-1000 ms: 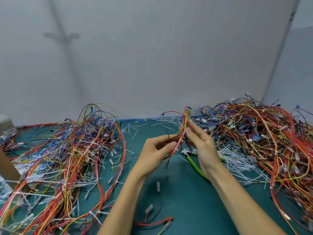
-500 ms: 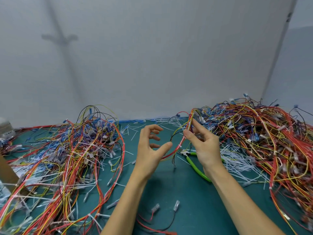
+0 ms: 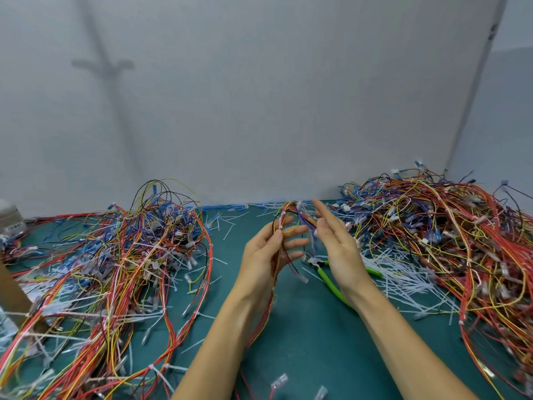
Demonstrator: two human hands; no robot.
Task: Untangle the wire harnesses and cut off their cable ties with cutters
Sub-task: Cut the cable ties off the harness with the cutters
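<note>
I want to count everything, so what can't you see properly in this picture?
Head view, all of it:
1. Green cutters: middle hidden behind the right hand.
2. Grey object: cut off by the left edge; unidentifiable.
3. Harness pinched by the left hand: its ties are too small and blurred to count.
4. Right wire pile: runs off the right edge.

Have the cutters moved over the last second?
No. The cutters lie in the same spot on the mat, handles against the same heap of cut ties.
</note>
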